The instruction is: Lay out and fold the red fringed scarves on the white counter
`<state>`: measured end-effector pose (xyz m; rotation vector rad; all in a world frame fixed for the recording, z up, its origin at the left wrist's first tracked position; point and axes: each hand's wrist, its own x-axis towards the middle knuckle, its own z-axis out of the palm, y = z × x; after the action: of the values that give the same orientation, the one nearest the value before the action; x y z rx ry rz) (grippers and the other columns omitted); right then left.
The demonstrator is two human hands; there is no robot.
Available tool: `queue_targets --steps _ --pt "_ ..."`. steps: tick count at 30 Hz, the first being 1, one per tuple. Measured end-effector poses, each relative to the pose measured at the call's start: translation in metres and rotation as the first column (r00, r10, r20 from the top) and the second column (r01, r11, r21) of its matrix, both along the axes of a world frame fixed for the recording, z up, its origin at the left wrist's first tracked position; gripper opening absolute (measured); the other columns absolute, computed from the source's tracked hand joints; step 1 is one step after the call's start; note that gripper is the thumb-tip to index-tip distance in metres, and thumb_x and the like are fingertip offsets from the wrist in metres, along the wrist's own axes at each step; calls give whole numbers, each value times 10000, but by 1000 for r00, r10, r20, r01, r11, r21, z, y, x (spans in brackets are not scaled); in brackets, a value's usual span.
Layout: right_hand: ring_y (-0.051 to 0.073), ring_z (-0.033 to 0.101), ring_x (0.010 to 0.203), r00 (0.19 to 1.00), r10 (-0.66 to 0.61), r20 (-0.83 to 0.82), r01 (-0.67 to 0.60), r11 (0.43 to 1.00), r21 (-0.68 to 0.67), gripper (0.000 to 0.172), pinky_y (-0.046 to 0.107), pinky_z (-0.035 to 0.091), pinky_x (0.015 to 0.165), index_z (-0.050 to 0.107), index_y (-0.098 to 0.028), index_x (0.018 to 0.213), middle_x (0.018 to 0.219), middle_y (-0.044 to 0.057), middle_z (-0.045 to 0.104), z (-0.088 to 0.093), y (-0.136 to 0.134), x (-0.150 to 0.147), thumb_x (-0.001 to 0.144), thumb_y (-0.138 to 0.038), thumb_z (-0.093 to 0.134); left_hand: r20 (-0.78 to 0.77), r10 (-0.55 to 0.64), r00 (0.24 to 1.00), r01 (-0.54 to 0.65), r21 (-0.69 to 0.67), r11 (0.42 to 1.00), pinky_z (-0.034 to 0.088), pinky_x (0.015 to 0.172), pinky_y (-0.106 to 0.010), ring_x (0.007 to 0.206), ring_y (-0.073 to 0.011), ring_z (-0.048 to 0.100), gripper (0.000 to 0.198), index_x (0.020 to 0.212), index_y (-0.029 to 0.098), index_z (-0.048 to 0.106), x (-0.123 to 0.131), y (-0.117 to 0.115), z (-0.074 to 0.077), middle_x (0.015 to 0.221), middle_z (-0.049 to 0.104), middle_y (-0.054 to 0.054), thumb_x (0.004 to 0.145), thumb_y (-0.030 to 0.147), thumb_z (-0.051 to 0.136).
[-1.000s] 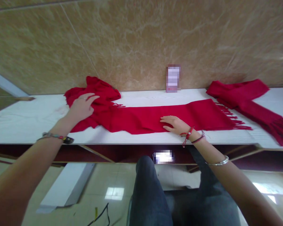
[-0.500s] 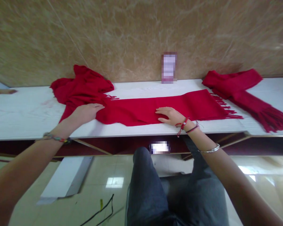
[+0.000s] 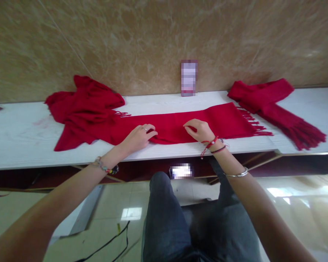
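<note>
A red scarf (image 3: 169, 125) lies stretched lengthwise along the white shelf top, its fringed end to the right and its other end bunched in a heap at the left. My left hand (image 3: 139, 137) rests at the scarf's near edge, thumb and fingers slightly apart, with a ring on one finger. Over the middle of the same scarf is my right hand (image 3: 200, 130), its fingers bent and the tips drawn together. Whatever those fingertips may hold is too small to make out. A second red scarf (image 3: 273, 105) lies folded over itself at the right, tassels toward the near edge.
A phone-like object (image 3: 189, 78), blurred out, leans on the brown marbled wall (image 3: 153, 43). Another blurred bright device (image 3: 181, 171) is below the shelf edge, above my knees. A whitish box (image 3: 79, 214) and a black cord (image 3: 127, 236) are on the floor.
My left hand has moved right along the scarf, from beside the heap to near the middle. My right hand has drawn its outstretched fingers together. The view has shifted slightly.
</note>
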<state>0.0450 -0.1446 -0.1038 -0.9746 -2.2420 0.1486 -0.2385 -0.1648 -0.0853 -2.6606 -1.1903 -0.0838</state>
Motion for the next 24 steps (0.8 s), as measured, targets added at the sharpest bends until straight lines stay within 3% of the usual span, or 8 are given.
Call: queue_targets --steps 4,11,24 --pt "191 645 855 999 28 30 -28 999 -26 243 307 499 792 684 -170 874 914 82 709 -2 1 -2 848 -221 448 161 -34 986 33 7 999 480 914 -346 1077 -215 557 405 1070 160 605 -3 -3 -7 1137 588 -96 708 45 464" --pt "194 641 838 996 21 87 -17 998 -54 251 291 486 767 687 -166 861 902 91 705 -4 3 -3 855 -183 437 115 77 990 -86 73 994 549 653 -276 1037 -228 590 488 1205 211 539 -3 -13 -7 1257 514 -111 743 66 482" --pt "194 637 882 993 -23 119 35 995 -98 239 280 462 793 687 -143 900 949 104 699 2 -2 -5 856 -135 452 8 236 972 -236 62 970 525 765 -341 1013 -262 596 479 1283 193 486 4 -18 0 1166 569 -125 807 196 536"
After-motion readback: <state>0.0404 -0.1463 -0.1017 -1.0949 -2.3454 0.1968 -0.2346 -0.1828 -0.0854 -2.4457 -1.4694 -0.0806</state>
